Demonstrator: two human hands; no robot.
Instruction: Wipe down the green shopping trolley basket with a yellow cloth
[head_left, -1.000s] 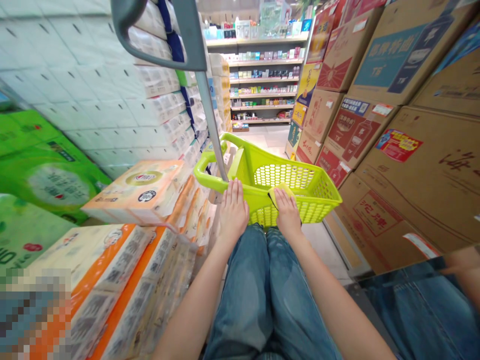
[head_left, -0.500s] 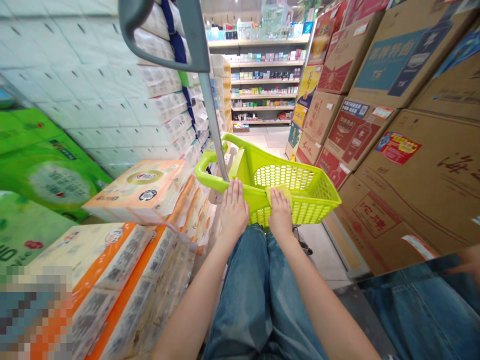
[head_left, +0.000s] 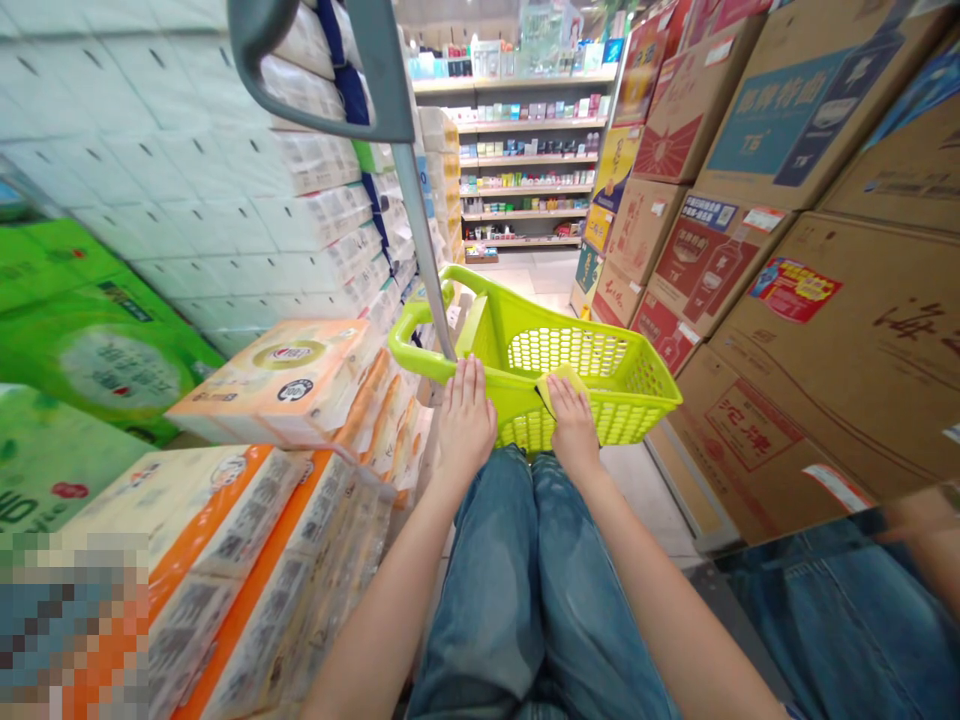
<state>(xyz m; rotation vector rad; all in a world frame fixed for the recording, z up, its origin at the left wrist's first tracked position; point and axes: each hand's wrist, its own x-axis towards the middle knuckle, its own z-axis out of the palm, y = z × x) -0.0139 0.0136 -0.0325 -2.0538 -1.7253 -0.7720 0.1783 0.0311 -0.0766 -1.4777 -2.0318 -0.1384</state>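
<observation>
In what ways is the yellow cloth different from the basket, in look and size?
The yellow cloth is small; the basket is much larger. The cloth looks thin and soft, while the basket looks stiff, with many holes through its walls. The cloth has a dark edge; the basket is plain yellow-green. Both share a yellowish colour and are touched by the right hand.

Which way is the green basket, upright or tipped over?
Upright. The green basket has its open top facing up, so we can look down into it.
</observation>
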